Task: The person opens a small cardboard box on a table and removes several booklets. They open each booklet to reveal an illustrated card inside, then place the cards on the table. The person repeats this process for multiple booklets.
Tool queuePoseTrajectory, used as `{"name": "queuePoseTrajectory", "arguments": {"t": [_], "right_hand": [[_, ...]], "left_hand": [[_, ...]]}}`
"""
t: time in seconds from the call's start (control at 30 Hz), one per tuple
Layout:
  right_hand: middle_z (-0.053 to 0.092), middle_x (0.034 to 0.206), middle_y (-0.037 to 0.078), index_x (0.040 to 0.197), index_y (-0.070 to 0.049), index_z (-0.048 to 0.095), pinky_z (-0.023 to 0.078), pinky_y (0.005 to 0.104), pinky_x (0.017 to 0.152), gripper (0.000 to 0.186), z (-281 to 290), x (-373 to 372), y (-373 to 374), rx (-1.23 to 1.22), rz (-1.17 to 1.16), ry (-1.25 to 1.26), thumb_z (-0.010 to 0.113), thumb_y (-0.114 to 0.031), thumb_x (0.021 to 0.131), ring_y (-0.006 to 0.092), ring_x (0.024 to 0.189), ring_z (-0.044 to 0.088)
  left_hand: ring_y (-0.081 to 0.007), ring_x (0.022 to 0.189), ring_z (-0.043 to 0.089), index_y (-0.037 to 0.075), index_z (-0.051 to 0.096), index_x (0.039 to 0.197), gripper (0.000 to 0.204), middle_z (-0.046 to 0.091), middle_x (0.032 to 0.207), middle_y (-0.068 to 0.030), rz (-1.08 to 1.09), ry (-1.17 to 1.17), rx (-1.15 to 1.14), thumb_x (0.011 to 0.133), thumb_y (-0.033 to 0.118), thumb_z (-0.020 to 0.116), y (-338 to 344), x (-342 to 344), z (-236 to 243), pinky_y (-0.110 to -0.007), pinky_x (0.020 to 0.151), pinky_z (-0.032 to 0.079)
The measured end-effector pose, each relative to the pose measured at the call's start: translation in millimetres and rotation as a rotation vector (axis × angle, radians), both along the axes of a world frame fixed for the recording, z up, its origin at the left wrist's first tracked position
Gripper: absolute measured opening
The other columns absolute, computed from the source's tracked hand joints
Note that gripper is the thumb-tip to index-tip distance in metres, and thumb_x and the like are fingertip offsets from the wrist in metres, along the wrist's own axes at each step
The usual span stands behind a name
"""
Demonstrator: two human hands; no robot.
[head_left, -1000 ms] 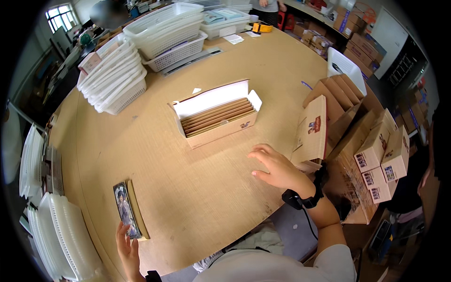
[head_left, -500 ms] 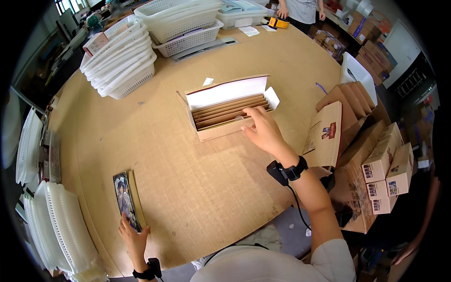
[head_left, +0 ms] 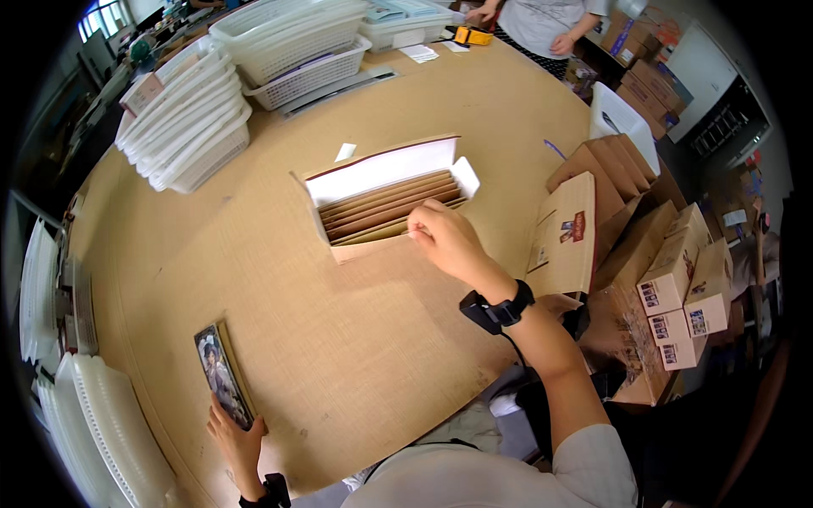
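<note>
A large round table (head_left: 279,279) covered in tan woven cloth fills the view from above. Near its middle sits an open cardboard box (head_left: 385,199) with a white inner lid, packed with thin brown cardboard sleeves (head_left: 385,212) standing on edge in a row.

A second ago the right hand (head_left: 445,237) lay flat on the cloth near the table's right edge; it has since travelled up and leftward to the box. It now hovers at the front right corner of the box, thumb and fingers pinched together on the edge of one of the front sleeves, so a sleeve looks about to be drawn out. A black wrist strap (head_left: 500,309) sits below it.

The left hand (head_left: 237,440) has stayed at the table's near edge, fingers curled around the lower end of a flat illustrated card pack (head_left: 222,377), well apart from the box.

Stacked white baskets (head_left: 186,127) stand at the far left; small printed cartons (head_left: 677,288) crowd the right.
</note>
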State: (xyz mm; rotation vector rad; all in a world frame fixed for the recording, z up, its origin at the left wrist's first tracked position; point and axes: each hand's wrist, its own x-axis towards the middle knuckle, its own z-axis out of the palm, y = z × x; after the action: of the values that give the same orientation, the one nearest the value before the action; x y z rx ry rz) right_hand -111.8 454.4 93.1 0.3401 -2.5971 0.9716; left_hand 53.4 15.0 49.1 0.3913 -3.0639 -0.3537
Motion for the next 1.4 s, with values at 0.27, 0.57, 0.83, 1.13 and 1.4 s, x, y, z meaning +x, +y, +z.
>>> {"name": "queuePoseTrajectory", "arguments": {"t": [0.27, 0.57, 0.83, 1.13, 1.4], "right_hand": [[0.054, 0.078, 0.009, 0.079, -0.004, 0.054, 0.043, 0.0314, 0.054, 0.010, 10.9, 37.0, -6.1, -0.057, 0.059, -0.067, 0.060, 0.004, 0.077, 0.0251, 0.061, 0.055], [0.055, 0.073, 0.009, 0.099, -0.002, 0.058, 0.040, 0.0270, 0.052, 0.020, 19.1, 63.8, -11.1, -0.084, 0.059, -0.148, 0.060, 0.004, 0.081, 0.0141, 0.058, 0.050], [0.055, 0.063, 0.009, 0.077, -0.002, 0.053, 0.041, 0.0314, 0.053, 0.012, 27.9, 48.9, -13.9, 0.063, 0.080, -0.160, 0.063, -0.006, 0.082, 0.0208, 0.058, 0.051], [0.057, 0.062, 0.013, 0.070, -0.002, 0.053, 0.043, 0.0376, 0.054, 0.014, 44.5, 39.2, -20.1, 0.245, 0.124, -0.390, 0.066, -0.008, 0.072, 0.0295, 0.062, 0.057], [0.057, 0.064, 0.016, 0.067, -0.003, 0.054, 0.045, 0.0419, 0.055, 0.005, 28.1, 30.1, -23.1, 0.255, 0.124, -0.190, 0.058, -0.005, 0.068, 0.0345, 0.063, 0.058]], "left_hand": [[-0.0403, 0.108, 0.043, -0.001, 0.029, 0.137, 0.096, 0.046, 0.122, -0.0221, -0.014, 0.013, 0.047, 0.056, 0.019, 0.076, 20.0, 4.5, 12.2, -0.046, 0.094, 0.038], [-0.0387, 0.110, 0.044, 0.003, 0.031, 0.138, 0.094, 0.044, 0.125, -0.0193, 0.065, 0.000, 0.050, 0.058, 0.022, 0.077, 32.7, 11.2, 14.5, -0.045, 0.091, 0.042], [-0.0369, 0.113, 0.043, 0.007, 0.032, 0.139, 0.099, 0.043, 0.126, -0.0173, 0.068, -0.033, 0.103, 0.055, 0.026, 0.082, 31.7, 14.0, 18.9, -0.046, 0.090, 0.042], [-0.0378, 0.107, 0.044, 0.006, 0.033, 0.138, 0.093, 0.044, 0.121, -0.0182, 0.090, 0.008, 0.049, 0.058, 0.019, 0.078, 35.7, 13.6, 14.0, -0.046, 0.089, 0.042], [-0.0405, 0.108, 0.044, 0.005, 0.030, 0.140, 0.093, 0.045, 0.121, -0.0225, 0.071, 0.028, 0.009, 0.060, 0.017, 0.076, 34.0, 18.1, 6.0, -0.046, 0.095, 0.037]]}}
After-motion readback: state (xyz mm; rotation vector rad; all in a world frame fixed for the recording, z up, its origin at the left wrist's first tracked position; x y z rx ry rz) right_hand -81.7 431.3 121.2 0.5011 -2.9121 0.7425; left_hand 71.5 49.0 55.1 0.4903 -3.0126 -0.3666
